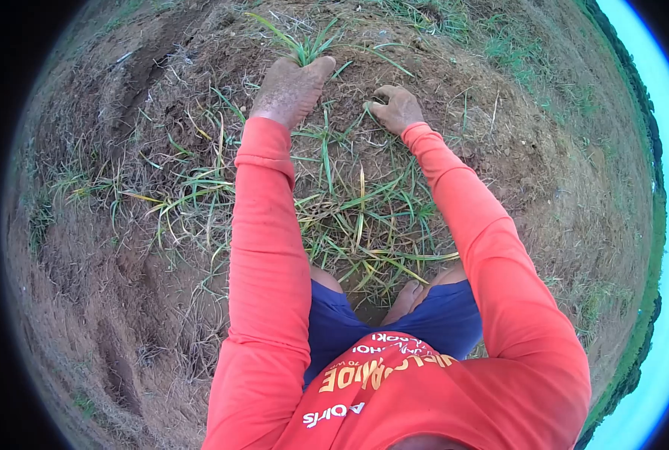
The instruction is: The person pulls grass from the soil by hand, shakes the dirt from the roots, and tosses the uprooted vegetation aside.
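Grass tuft (304, 46): green blades standing up out of bare soil at the top of my view, on a low mound (439, 82) of brown earth. My left hand (289, 88) is right on it. The hand is dirt-caked, palm down, fingers held together and reaching into the base of the tuft; thumb sticks out to the right, just under the blades. I can't tell whether the fingertips actually grip the stems, because the blades hide them.

My right hand (396, 109) sits apart from the tuft, lower and to the right. It is also soiled, fingers curled under and bunched, knuckles up, pressed to the soil. Whatever is inside the curl is hidden, so I can't tell if it holds anything.

Between and below the hands lies a loose scatter of grass (364, 225), green and yellowing blades lying flat across the soil, reaching down to my knees.

Both arms are in orange sleeves (270, 247). Blue shorts (334, 322) show below, and one bare foot (408, 300) is tucked between the legs, touching the lower edge of the scatter.

Further out: dry, thin grass left of my left arm, brown earth on all sides, and a green strip along the right rim.
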Tool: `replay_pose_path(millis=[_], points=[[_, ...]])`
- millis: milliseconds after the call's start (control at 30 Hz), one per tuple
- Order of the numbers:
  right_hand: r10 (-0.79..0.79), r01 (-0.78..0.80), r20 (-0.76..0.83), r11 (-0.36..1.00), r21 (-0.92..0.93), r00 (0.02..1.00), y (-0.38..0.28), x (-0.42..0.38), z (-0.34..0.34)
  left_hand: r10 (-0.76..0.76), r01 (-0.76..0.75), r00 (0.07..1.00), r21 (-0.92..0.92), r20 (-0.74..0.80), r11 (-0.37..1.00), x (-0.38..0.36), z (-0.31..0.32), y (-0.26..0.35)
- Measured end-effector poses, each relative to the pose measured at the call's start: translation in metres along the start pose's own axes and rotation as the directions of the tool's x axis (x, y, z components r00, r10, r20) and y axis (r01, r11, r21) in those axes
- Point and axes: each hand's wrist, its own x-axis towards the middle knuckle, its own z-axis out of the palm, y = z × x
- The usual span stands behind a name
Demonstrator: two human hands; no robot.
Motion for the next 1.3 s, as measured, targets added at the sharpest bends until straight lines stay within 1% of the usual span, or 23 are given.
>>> replay_pose_path(millis=[33,133,233,333,367,433,467,533,633,733,767,833,867,933,967,1000,1067,1133,1167,1200,1233,1267,1300], points=[[-0.022,0.023,-0.022,1.000,0.009,1.000,-0.005,0.003,0.004,-0.019,0.019,1.000,-0.009,0.012,1.000,-0.001,-0.003,0.001],[0.233,-0.233,-0.008,0.972,-0.023,0.973,-0.016,0.002,0.004,-0.016,0.017,1.000,-0.034,0.005,0.999,0.000,-0.009,-0.004],[0.198,-0.200,-0.033,0.976,-0.088,0.980,-0.010,0.011,0.012,0.013,-0.013,1.000,-0.045,-0.011,0.999,0.000,-0.010,-0.005],[0.226,-0.230,-0.050,0.970,-0.082,0.973,-0.008,0.012,0.013,0.043,-0.041,0.998,0.054,-0.047,0.998,-0.005,-0.017,-0.001],[0.238,-0.234,0.021,0.966,-0.108,0.971,-0.007,0.010,0.012,0.027,-0.026,0.999,0.039,-0.030,0.999,-0.003,-0.017,-0.003],[0.191,-0.189,0.002,0.972,-0.142,0.982,-0.006,0.009,0.015,0.001,-0.001,1.000,0.008,0.012,1.000,0.004,-0.015,-0.007],[0.160,-0.159,-0.009,0.974,-0.159,0.987,-0.005,0.012,0.017,0.024,-0.024,1.000,0.014,-0.016,1.000,0.005,-0.011,-0.009],[0.155,-0.154,-0.005,0.979,-0.133,0.988,-0.004,0.013,0.013,0.065,-0.063,0.995,0.029,-0.080,0.998,0.004,-0.007,-0.011],[0.171,-0.173,-0.034,0.979,-0.105,0.985,-0.001,0.014,-0.001,0.028,-0.026,0.999,0.048,-0.038,0.999,0.003,-0.011,-0.009],[0.163,-0.166,-0.067,0.985,-0.038,0.984,0.006,0.016,-0.018,-0.002,0.002,1.000,-0.033,-0.001,0.999,0.000,-0.016,-0.006],[0.116,-0.127,-0.142,0.990,-0.065,0.983,0.007,0.019,-0.029,-0.007,0.007,1.000,-0.020,-0.017,1.000,0.000,-0.016,-0.006],[0.033,-0.034,-0.179,0.999,-0.002,0.983,0.011,0.030,-0.062,-0.014,0.015,0.999,0.008,-0.042,1.000,0.000,-0.015,-0.006],[-0.002,0.008,-0.202,1.000,0.025,0.979,0.009,0.032,-0.081,0.002,-0.002,1.000,0.000,-0.027,1.000,-0.001,-0.013,-0.005],[0.032,-0.019,-0.113,0.994,0.108,0.993,-0.001,0.029,-0.121,0.042,-0.042,0.999,-0.018,-0.002,0.999,-0.001,-0.012,-0.002],[0.045,-0.035,-0.065,0.988,0.149,0.997,-0.005,0.026,-0.132,0.089,-0.091,0.996,-0.039,-0.030,0.995,0.000,-0.008,-0.006],[0.106,-0.105,0.011,0.958,0.267,0.994,0.001,0.029,-0.129,0.074,-0.075,0.997,-0.062,-0.011,0.995,0.003,-0.004,-0.009],[0.196,-0.260,0.181,0.840,0.476,0.964,0.021,0.032,-0.113,0.045,-0.042,0.998,-0.103,0.031,0.994,0.007,0.001,-0.011],[0.229,-0.274,0.152,0.852,0.446,0.961,0.038,0.011,-0.107,-0.018,0.026,0.996,-0.095,0.086,0.995,0.000,0.005,-0.007],[0.213,-0.252,0.137,0.868,0.429,0.967,0.033,0.012,-0.106,-0.046,0.053,0.996,-0.097,0.080,0.994,0.002,0.000,-0.004],[0.195,-0.232,0.130,0.882,0.411,0.972,0.028,0.014,-0.105,-0.034,0.043,0.996,-0.111,0.077,0.993,0.004,-0.005,-0.003],[0.134,-0.230,0.218,0.828,0.512,0.967,0.021,0.003,-0.115,-0.030,0.042,0.994,-0.113,0.107,0.993,0.002,-0.002,-0.005],[0.112,-0.223,0.229,0.808,0.545,0.967,0.019,-0.007,-0.117,-0.018,0.035,0.989,-0.115,0.143,0.993,-0.001,0.002,-0.002],[0.075,-0.199,0.232,0.794,0.574,0.970,0.013,-0.006,-0.118,-0.088,0.115,0.971,-0.113,0.221,0.987,-0.004,0.003,0.002]])
